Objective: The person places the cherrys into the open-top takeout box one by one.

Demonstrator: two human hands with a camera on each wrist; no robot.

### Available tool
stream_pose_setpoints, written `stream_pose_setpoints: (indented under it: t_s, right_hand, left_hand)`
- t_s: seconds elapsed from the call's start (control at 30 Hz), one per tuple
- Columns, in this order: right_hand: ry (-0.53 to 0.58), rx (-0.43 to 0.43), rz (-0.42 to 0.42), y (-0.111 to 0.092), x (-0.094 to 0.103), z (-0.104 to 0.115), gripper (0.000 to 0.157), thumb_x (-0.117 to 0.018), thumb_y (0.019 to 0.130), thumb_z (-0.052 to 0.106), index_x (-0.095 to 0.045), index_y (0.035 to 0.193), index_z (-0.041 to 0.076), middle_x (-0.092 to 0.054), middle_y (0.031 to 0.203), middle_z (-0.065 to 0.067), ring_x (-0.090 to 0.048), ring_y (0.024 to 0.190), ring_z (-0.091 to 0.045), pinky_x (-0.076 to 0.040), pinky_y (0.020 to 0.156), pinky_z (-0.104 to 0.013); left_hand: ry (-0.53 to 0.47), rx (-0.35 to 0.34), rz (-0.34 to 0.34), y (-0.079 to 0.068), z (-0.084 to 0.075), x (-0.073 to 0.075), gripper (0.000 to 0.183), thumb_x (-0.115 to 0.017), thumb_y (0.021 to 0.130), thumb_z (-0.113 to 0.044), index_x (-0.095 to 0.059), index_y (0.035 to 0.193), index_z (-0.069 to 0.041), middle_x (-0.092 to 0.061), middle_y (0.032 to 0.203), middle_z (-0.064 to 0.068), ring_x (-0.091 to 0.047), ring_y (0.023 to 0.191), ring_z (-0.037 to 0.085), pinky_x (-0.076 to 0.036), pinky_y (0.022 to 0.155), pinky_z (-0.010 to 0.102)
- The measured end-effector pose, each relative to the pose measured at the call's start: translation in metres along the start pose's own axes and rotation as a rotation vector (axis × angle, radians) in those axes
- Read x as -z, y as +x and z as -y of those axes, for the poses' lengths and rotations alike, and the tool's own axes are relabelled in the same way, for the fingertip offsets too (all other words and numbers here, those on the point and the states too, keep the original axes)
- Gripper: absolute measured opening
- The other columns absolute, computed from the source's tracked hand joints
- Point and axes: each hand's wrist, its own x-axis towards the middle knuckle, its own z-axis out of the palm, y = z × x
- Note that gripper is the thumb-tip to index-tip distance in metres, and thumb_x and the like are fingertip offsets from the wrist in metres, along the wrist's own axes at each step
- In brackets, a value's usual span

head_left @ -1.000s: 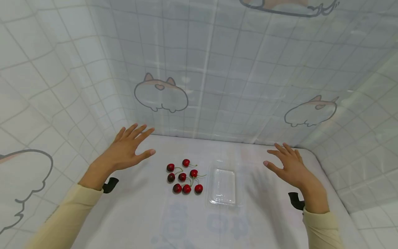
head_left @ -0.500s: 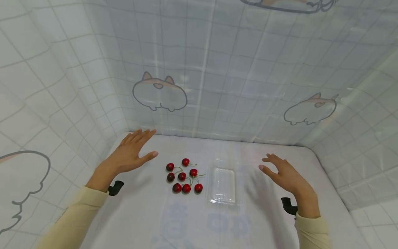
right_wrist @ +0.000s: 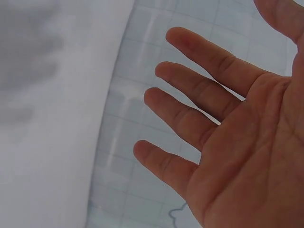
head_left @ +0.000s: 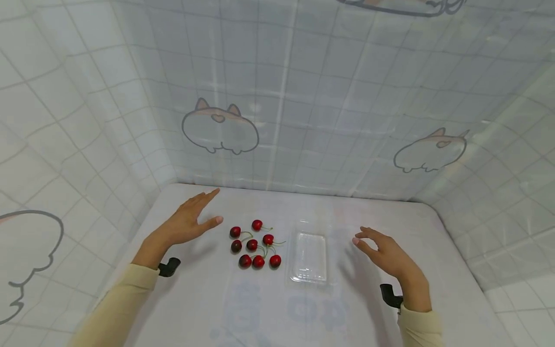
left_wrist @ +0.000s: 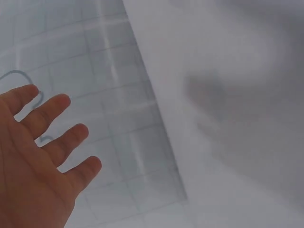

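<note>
Several dark red cherries [head_left: 252, 245] with green stems lie in a loose cluster on the white table, left of centre in the head view. Just right of them sits a clear plastic box [head_left: 310, 258]. My left hand [head_left: 184, 222] hovers to the left of the cherries, fingers extended and thumb apart; in the left wrist view that hand [left_wrist: 38, 156] holds nothing. To the right of the box my right hand [head_left: 390, 253] hangs above the table. Its fingers are spread and relaxed in the right wrist view, and the palm [right_wrist: 251, 147] is bare.
The white table [head_left: 269, 313] carries faint blue print near its front. Tiled-pattern curtains [head_left: 329, 120] with cartoon animal drawings stand behind it and at both sides. A black wrist mount [head_left: 170, 266] is on the left wrist, another mount [head_left: 391, 295] on the right.
Both hands have moved inward and lower, the left to the right and the right to the left, towards the cherries and box. The cherries and the box stay where they were.
</note>
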Motion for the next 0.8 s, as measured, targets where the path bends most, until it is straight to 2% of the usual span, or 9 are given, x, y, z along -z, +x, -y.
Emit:
stream_pose_setpoints:
  t_s: [0.13, 0.23, 0.37, 0.47, 0.8]
  right_hand:
    - [0.021, -0.003, 0.003, 0.0, -0.008, -0.003, 0.06, -0.049, 0.101, 0.058, -0.062, 0.134, 0.01, -0.041, 0.155, -0.016, -0.036, 0.141, -0.042, -0.035, 0.106, -0.064]
    - [0.034, -0.007, 0.006, 0.0, -0.013, -0.005, 0.062, -0.048, 0.102, 0.057, -0.058, 0.139, 0.009, -0.049, 0.149, -0.014, -0.038, 0.14, -0.041, -0.036, 0.105, -0.064]
    - [0.06, -0.01, 0.011, -0.001, -0.02, -0.006, 0.066, -0.048, 0.102, 0.057, -0.053, 0.145, 0.007, -0.053, 0.145, -0.014, -0.037, 0.141, -0.041, -0.035, 0.106, -0.064]
    - [0.085, -0.02, 0.021, -0.001, -0.026, -0.008, 0.065, -0.049, 0.101, 0.058, -0.056, 0.142, 0.008, -0.048, 0.15, -0.015, -0.034, 0.143, -0.04, -0.034, 0.107, -0.064]
    - [0.151, -0.08, 0.043, -0.003, -0.043, -0.01, 0.072, -0.05, 0.098, 0.063, -0.054, 0.145, 0.009, -0.046, 0.152, -0.009, -0.035, 0.143, -0.037, -0.032, 0.109, -0.063]
  left_hand:
    - [-0.022, 0.004, 0.01, 0.002, 0.004, -0.008, 0.086, -0.055, 0.095, -0.065, -0.014, 0.163, -0.033, -0.023, 0.163, 0.017, -0.018, 0.147, 0.047, -0.017, 0.109, 0.073]
    - [-0.041, -0.004, 0.012, 0.003, 0.007, -0.014, 0.086, -0.056, 0.094, -0.065, -0.014, 0.163, -0.034, -0.024, 0.163, 0.014, -0.019, 0.147, 0.045, -0.018, 0.11, 0.071]
    - [-0.076, -0.035, 0.01, 0.003, 0.01, -0.021, 0.087, -0.059, 0.094, -0.063, -0.017, 0.163, -0.032, -0.027, 0.162, 0.013, -0.023, 0.147, 0.043, -0.02, 0.11, 0.07]
    - [-0.103, -0.052, 0.014, 0.003, 0.011, -0.029, 0.088, -0.062, 0.093, -0.061, -0.018, 0.163, -0.028, -0.027, 0.162, 0.013, -0.024, 0.146, 0.042, -0.021, 0.111, 0.069]
    - [-0.173, -0.071, 0.05, 0.007, 0.018, -0.054, 0.091, -0.068, 0.091, -0.057, -0.021, 0.162, -0.025, -0.026, 0.164, 0.009, -0.024, 0.147, 0.039, -0.021, 0.113, 0.065]
